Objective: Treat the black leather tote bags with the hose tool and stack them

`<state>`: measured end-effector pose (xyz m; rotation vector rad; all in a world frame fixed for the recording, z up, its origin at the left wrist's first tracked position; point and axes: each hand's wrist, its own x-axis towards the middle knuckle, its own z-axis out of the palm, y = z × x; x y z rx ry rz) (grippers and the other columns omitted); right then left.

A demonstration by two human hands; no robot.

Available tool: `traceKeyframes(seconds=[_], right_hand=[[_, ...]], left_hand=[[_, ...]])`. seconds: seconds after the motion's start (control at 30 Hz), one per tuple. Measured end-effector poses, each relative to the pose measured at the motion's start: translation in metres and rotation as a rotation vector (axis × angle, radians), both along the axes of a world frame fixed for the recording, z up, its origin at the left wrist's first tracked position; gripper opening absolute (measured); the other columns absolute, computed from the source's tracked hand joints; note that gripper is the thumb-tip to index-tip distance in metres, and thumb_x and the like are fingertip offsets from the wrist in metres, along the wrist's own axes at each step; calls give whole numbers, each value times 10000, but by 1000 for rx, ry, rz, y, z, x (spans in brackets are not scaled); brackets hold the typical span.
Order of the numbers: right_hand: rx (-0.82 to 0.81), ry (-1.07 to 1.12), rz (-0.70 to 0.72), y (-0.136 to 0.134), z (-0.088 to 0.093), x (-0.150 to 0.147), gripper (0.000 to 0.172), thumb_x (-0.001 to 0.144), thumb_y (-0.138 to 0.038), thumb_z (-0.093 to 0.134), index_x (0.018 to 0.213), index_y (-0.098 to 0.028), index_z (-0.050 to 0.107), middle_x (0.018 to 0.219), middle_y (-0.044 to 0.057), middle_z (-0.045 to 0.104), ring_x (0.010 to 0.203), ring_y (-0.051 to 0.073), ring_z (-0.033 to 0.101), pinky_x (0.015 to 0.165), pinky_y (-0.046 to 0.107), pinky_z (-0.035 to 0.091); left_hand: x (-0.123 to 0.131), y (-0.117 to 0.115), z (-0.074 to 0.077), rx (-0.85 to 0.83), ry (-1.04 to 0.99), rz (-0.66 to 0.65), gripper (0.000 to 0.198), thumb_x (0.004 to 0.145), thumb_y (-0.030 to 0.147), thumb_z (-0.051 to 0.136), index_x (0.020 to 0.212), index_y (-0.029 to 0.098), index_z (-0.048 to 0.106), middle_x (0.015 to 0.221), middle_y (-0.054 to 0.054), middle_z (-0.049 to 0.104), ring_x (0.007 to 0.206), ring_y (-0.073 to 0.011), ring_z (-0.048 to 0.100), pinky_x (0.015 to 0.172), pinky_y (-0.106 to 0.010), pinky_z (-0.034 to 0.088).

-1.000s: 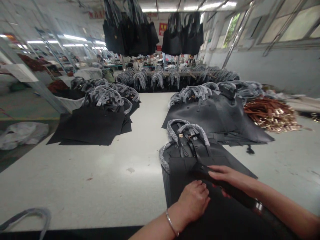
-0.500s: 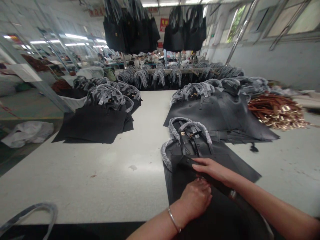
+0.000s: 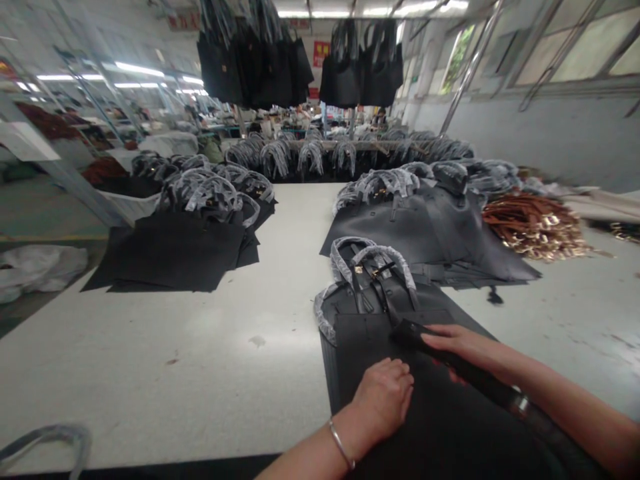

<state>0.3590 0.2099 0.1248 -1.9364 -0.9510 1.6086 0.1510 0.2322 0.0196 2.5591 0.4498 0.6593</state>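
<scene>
- I have my left hand (image 3: 383, 400) spread flat on the black leather tote (image 3: 365, 340), apparently pinning it down.
- My right hand (image 3: 463, 347) curls around a black strap (image 3: 415, 333) on the tote, seemingly keeping it taut.
- Plastic-wrapped handles (image 3: 370, 260) lie beyond the tote, clear of my hands; stacked totes (image 3: 415, 233) lie farther beyond it.

Left hand (image 3: 384, 398) sits flat on a black leather tote (image 3: 370, 353) at bottom centre, thin bangle (image 3: 341, 443) on the wrist, and the right hand (image 3: 463, 345) is wrapped around a black strap (image 3: 450, 360). More black totes (image 3: 180, 253) pile up on the white table (image 3: 150, 373), with black bags (image 3: 250, 67) hanging top centre and a heap of tan straps (image 3: 535, 227) on the right.
</scene>
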Motion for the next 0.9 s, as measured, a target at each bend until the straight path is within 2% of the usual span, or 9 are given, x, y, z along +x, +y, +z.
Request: traceKeyframes(seconds=[0.1,0.37,0.5,0.6,0.67,0.77,0.83,0.9], right_hand=[[34,11,17,9,-4,-5,467,842,-573,631,1090,-178,602,673,-1,641,408,120,611,326,175,455],[12,18,74,10,4,4,492,811,-563,678,1075,-150,638,640,19,657,396,148,616,320,198,465],[190,-20,-42,19,2,-9,541,826,-482,691,1242,-154,581,664,7,649,409,146,605,339,210,458],[346,-75,-203,16,13,-4,558,896,-428,609,1388,-226,443,771,0,647,472,123,617,411,201,489],[411,-113,-302,0,25,9,544,908,-410,585,1398,-242,422,804,4,639,493,120,617,421,197,489],[428,-115,-441,-43,36,30,535,853,-430,648,1328,-235,496,802,16,648,497,137,612,420,216,498],[412,-82,-539,-77,33,38,560,802,-449,703,1292,-246,524,795,17,665,506,146,610,435,228,511],[385,-43,-626,-112,24,39,593,762,-462,741,1270,-242,530,801,19,676,523,149,610,448,233,514]], left_hand=[[0,0,-1,4,-16,9,207,933,203,455,1032,174,635,1117,-62,676,1081,-170,608,1038,-322,442],[1,0,0,16,-23,36,215,946,194,437,1003,183,645,1092,-44,689,1054,-158,624,1024,-308,456],[2,-2,-3,34,-17,46,223,942,185,445,1031,186,649,1121,-47,685,1084,-163,617,1034,-323,456],[1,-2,-8,-5,-38,46,209,924,184,479,1037,202,654,1133,-24,687,1083,-162,620,1034,-333,462],[0,3,-6,-51,-50,82,209,899,159,501,1035,204,654,1137,-25,683,1065,-162,624,1008,-327,484],[0,24,5,-26,16,271,291,859,137,558,1142,184,613,1285,-75,596,1183,-210,549,1066,-392,427],[2,45,18,56,139,399,410,830,223,656,1223,155,562,1369,-125,515,1281,-276,452,1132,-474,309],[6,68,30,97,298,439,519,780,397,734,1202,147,564,1297,-145,549,1237,-313,473,1115,-512,283]])
